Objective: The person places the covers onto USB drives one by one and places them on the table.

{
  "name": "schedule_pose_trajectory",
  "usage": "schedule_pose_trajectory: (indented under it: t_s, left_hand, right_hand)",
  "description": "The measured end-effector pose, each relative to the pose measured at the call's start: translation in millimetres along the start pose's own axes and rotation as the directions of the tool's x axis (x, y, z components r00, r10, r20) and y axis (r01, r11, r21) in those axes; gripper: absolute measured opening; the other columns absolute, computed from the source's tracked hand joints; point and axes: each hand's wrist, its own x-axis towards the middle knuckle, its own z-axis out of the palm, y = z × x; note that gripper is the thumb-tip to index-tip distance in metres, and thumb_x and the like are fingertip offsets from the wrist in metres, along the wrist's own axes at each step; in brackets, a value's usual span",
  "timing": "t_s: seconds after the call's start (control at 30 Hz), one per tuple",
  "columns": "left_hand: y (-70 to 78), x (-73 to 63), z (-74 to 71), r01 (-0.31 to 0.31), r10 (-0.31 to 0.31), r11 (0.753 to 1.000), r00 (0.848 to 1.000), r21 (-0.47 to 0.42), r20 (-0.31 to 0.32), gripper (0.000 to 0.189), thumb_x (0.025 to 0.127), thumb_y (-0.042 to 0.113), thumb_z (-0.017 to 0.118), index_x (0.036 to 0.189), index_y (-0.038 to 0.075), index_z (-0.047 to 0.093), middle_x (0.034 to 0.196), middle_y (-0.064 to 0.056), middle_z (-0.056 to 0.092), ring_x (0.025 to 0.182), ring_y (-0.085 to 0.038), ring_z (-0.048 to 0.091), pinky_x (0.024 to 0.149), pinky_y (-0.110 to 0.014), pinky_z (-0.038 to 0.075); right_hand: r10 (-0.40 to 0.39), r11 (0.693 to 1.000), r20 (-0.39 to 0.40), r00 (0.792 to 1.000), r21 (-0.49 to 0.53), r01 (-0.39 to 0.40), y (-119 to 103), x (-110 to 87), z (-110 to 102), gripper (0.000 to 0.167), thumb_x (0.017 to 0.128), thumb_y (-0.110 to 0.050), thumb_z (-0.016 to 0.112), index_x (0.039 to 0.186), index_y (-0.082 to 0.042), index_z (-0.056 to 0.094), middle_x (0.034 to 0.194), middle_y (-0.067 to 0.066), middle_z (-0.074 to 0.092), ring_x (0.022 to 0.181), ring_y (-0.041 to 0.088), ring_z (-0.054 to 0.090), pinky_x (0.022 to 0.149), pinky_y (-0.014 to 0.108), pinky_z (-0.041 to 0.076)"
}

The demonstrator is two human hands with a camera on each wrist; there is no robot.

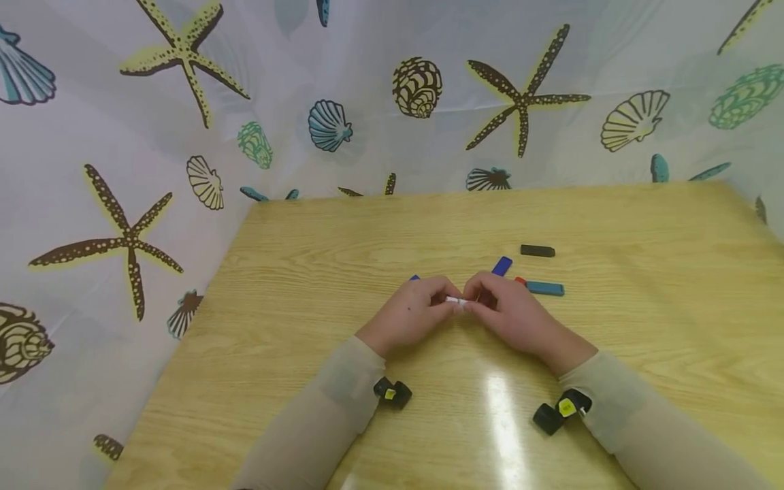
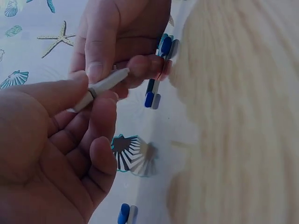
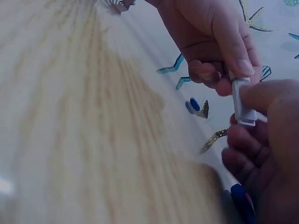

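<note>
Both hands pinch a small flat white USB stick [image 1: 454,300] between them, a short way in front of the person. My left hand [image 1: 412,309] has thumb and index finger on its left end, the other fingers curled beneath. Thumb and fingertips of my right hand [image 1: 517,313] grip the opposite end. A dark seam crosses the white stick [image 2: 108,82] in the left wrist view. Its squared end [image 3: 245,122] pokes out below the right thumb in the right wrist view. The fingers hide part of its length.
Beyond the hands lie a blue stick [image 1: 502,265], a black stick [image 1: 537,251] and a teal stick [image 1: 545,288]. A red piece [image 1: 520,280] and another blue piece [image 1: 414,278] show behind the hands. The wooden table [image 1: 306,245] meets a shell-patterned curtain [image 1: 367,68].
</note>
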Motion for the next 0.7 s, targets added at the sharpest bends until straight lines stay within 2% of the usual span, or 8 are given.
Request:
schedule_pose_trajectory:
  t_s: [0.23,0.37,0.53,0.7]
  left_hand:
    - [-3.6,-2.7,-1.9,-0.021,0.023,0.995,0.999,-0.095,0.026,0.018,0.101,0.048,0.059,0.103,0.034,0.070,0.097,0.008,0.068,0.088,-0.013,0.059,0.078,-0.034,0.050]
    - [-6.1,-2.4,-2.0,-0.025,0.035,0.990,0.997,-0.138,0.064,0.019,0.101,0.048,0.060,0.102,0.032,0.070,0.098,0.004,0.067,0.088,-0.015,0.058,0.078,-0.035,0.049]
    - [-6.2,-1.0,0.4,-0.011,0.032,0.983,0.993,-0.181,0.114,0.026,0.097,0.054,0.062,0.106,0.031,0.068,0.104,0.007,0.068,0.094,-0.014,0.060,0.084,-0.035,0.050]
    - [-7.7,0.3,2.5,-0.011,0.041,0.981,0.988,-0.193,0.152,0.024,0.098,0.050,0.063,0.110,0.029,0.067,0.105,0.007,0.068,0.095,-0.014,0.061,0.083,-0.034,0.051]
  right_hand:
    - [0.039,0.999,0.068,0.997,-0.018,-0.038,6.3,-0.1,-0.4,0.023,0.101,-0.047,0.060,0.112,-0.028,0.063,0.080,-0.004,0.057,0.068,0.017,0.053,0.063,0.033,0.044]
    - [0.025,0.999,0.101,0.995,-0.025,-0.023,7.0,-0.4,-0.6,0.022,0.101,-0.047,0.059,0.111,-0.028,0.065,0.077,-0.006,0.056,0.066,0.015,0.052,0.061,0.032,0.043]
    - [-0.013,0.998,0.116,0.993,-0.061,0.021,6.4,0.6,-2.3,0.025,0.100,-0.050,0.060,0.109,-0.028,0.066,0.078,-0.007,0.055,0.067,0.014,0.052,0.061,0.032,0.043]
    - [-0.040,0.995,0.135,0.990,-0.084,0.051,7.2,0.8,-3.5,0.023,0.100,-0.046,0.062,0.109,-0.025,0.067,0.082,-0.008,0.056,0.073,0.013,0.054,0.066,0.033,0.045]
